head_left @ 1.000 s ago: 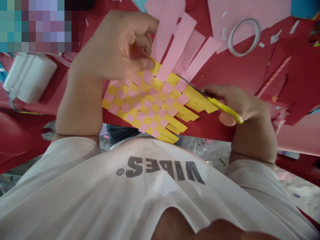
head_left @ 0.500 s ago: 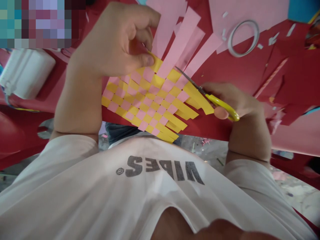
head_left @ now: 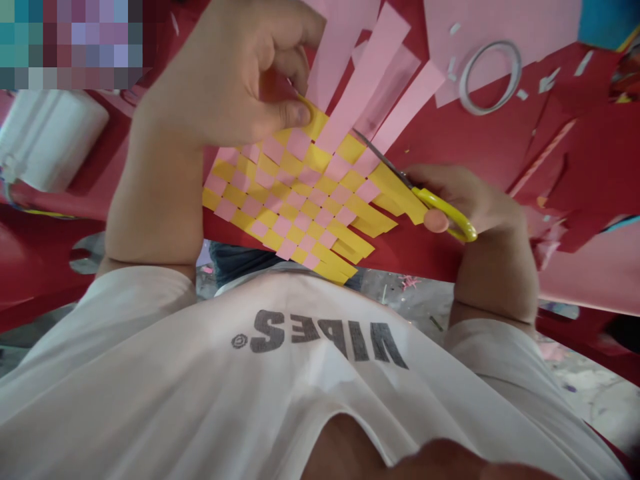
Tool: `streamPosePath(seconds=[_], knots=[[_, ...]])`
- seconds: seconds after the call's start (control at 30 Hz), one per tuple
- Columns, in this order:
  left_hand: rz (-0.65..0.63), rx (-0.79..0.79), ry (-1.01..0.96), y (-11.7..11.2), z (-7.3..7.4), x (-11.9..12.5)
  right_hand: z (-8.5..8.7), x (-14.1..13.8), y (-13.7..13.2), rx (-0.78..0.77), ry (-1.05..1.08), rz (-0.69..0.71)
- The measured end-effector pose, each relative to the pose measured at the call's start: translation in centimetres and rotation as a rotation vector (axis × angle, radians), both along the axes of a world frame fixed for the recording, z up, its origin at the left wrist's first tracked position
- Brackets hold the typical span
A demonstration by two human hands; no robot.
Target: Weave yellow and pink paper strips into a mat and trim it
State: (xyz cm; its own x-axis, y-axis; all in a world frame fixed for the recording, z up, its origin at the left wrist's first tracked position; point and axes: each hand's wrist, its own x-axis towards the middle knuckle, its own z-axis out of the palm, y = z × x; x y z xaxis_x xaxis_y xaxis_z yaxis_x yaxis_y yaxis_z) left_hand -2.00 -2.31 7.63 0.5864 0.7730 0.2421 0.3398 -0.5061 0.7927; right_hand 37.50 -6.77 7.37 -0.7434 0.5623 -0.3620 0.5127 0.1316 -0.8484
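Right grip point(head_left: 470, 207) closed on yellow-handled scissors point(head_left: 445, 213), blades at the weave's edge.
I've got the left grip point(head_left: 235, 80) pinching the top of the pink-and-yellow paper weave point(head_left: 290, 193), held over the red bench point(head_left: 475, 153), loose pink strips point(head_left: 365, 73) fanning upward.

paper weave point(head_left: 285, 200): pink-and-yellow checkerboard | scissors point(head_left: 447, 212): yellow handles | work surface point(head_left: 480, 153): red

text: VIPES | on: white T-shirt point(head_left: 150, 380) | look: big dark gray letters, upside down from here | sign: small round mark point(head_left: 239, 341) just after the S
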Motion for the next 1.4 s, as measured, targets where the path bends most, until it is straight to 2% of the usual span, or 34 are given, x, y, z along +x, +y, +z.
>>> streamPosePath(seconds=[0.1, 0.27, 0.5, 0.57, 0.87, 1.2, 1.4], knots=[[-0.102, 0.046, -0.016, 0.5, -0.4, -0.2, -0.4, 0.1, 0.0, 0.023, 0.022, 0.005], [-0.162, 0.107, -0.055, 1.3, -1.4, -0.6, -1.1, -0.1, 0.1, 0.097, 0.077, 0.026], [-0.07, 0.019, -0.02, 0.2, -0.1, -0.1, -1.1, -0.2, -0.2, 0.12, 0.101, 0.015], [-0.083, 0.009, -0.016, 0.0, 0.2, 0.0, -1.2, -0.1, -0.2, 0.125, 0.098, 0.02], [-0.095, -0.024, 0.004, 0.2, 0.0, -0.3, -1.5, -0.1, -0.2, 0.168, 0.102, 0.036], [-0.119, -0.011, -0.036, 0.1, -0.3, -0.2, -1.7, 0.2, 0.0, 0.22, 0.003, 0.026], [-0.121, -0.042, -0.061, 0.1, -0.5, -0.2, -1.5, 0.2, 0.1, 0.202, -0.038, 0.007]])
